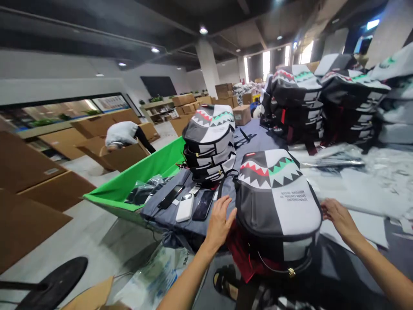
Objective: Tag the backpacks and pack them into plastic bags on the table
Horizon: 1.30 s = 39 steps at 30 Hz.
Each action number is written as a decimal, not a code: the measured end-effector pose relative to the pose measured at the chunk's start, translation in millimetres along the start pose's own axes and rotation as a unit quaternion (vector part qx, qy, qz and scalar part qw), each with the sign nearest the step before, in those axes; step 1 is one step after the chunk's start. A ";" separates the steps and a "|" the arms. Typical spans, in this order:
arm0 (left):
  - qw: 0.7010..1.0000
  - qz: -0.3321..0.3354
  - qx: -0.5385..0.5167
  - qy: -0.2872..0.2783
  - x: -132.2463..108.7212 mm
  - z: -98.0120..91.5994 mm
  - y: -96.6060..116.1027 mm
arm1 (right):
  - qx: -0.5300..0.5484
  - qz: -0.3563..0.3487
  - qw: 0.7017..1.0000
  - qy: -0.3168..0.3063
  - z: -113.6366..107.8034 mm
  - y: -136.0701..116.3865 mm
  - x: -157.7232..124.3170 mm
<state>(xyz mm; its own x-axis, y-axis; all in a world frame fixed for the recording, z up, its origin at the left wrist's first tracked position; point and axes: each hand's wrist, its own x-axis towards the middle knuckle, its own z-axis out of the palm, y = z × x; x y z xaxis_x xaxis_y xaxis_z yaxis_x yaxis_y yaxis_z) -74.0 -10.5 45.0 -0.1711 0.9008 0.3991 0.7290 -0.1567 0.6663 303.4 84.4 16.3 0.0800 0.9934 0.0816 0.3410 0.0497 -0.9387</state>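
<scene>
A grey and white backpack with a shark-mouth print (278, 202) lies on the grey-covered table (254, 137) right in front of me. My left hand (221, 221) rests flat against its left side, fingers stretched out. My right hand (337, 217) touches its right edge with the fingers spread. Behind it stands a short stack of the same backpacks (209, 144). Phones and a white power bank (185, 208) lie on the cloth to the left of my left hand.
Tall piles of the same backpacks (322, 103) fill the back right. A green bin (135, 181) with bagged items stands left of the table. Cardboard boxes (38, 172) line the left side, where a person (124, 133) bends over one. Plastic sheets (364, 172) cover the right of the table.
</scene>
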 end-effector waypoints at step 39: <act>0.947 0.306 -0.008 -0.096 -78.0 115.3 55.8 | -0.249 0.022 0.965 -0.076 -56.0 98.2 -2.6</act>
<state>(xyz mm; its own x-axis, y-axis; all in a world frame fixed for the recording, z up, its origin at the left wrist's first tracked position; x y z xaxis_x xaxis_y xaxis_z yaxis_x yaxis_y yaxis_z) 56.4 -42.8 -21.6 0.4047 0.6962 0.5929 0.6431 -0.6776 0.3567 389.2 80.9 -57.3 -0.0211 0.9990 -0.0403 0.7519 -0.0108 -0.6592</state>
